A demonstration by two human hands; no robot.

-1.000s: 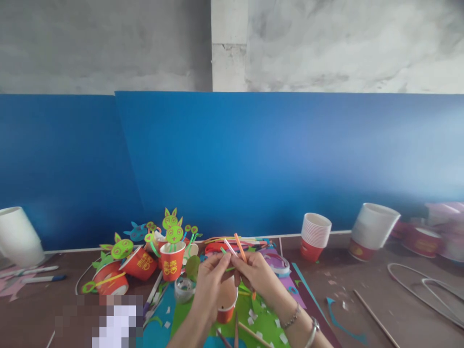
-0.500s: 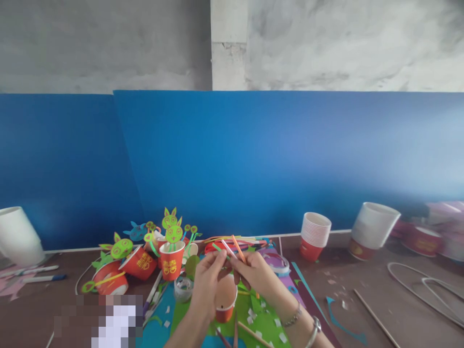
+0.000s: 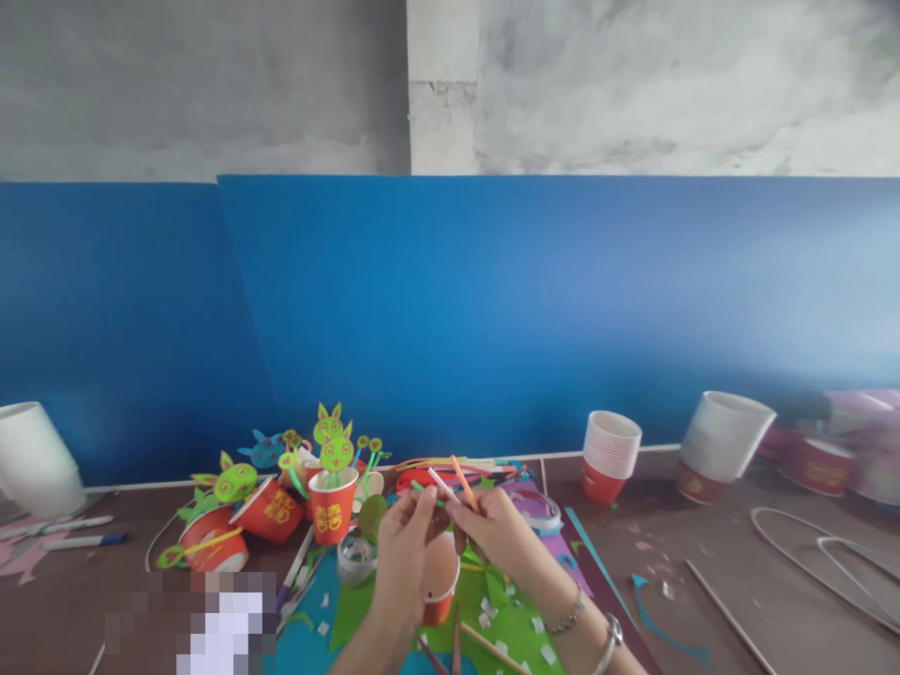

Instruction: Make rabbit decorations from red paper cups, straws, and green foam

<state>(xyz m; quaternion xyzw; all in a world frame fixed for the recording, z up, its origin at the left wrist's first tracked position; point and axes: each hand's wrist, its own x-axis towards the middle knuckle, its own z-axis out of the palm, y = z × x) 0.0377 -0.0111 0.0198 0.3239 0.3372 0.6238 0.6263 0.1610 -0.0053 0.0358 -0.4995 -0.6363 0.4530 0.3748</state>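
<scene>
Close together above a red paper cup (image 3: 439, 600), my two hands hold thin colored straws. My left hand (image 3: 402, 544) pinches a green straw (image 3: 419, 487) at its fingertips. In my right hand (image 3: 492, 527), an orange straw (image 3: 464, 482) and a pale pink straw (image 3: 442, 484) stick up between the fingers. The cup below is upright and partly hidden by my left hand. Scissors (image 3: 457, 647) lie at the near edge, on green paper (image 3: 492, 586) scattered with small white scraps. A tape roll (image 3: 355, 560) is left of my left hand.
Decorated red cups (image 3: 333, 511) with green rabbit faces crowd the back left. Stacked cups (image 3: 610, 455) and a tilted white cup stack (image 3: 727, 436) are at the right. A wooden stick (image 3: 727, 614) and a looped cable (image 3: 808, 562) lie right. Markers (image 3: 84, 541) are far left.
My left hand has shifted slightly, and the green straw's visible end is shorter. My right hand stays nearly where it was, still with the orange and pink straws.
</scene>
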